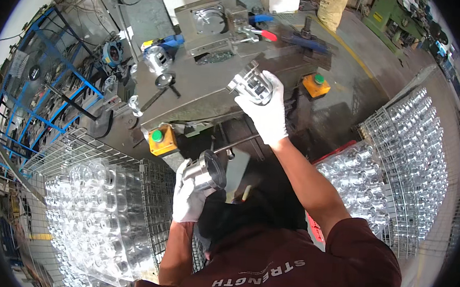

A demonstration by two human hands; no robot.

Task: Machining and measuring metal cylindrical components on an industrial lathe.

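White gloves cover both hands. My left hand (pixel 187 200) is closed round a silver metal cylinder with a wide dark round flange (pixel 205 172), held low in front of the bench. Higher and to the right, my right hand (pixel 268 114) grips a shiny cylindrical metal casting (pixel 251 85) with window-like openings in its side. That casting is tilted, above the front part of the steel bench (pixel 190 95). A similar silver casting (pixel 157 59) rests at the left of the bench, beside a dark round-headed tool (pixel 165 80).
Toward the back of the bench stands a metal fixture (pixel 209 20) with a red-handled clamp (pixel 267 35). Yellow boxes with green buttons, left (pixel 162 141) and right (pixel 315 86), flank the front edge. Wire baskets of castings stand left (pixel 148 212) and right (pixel 393 171).
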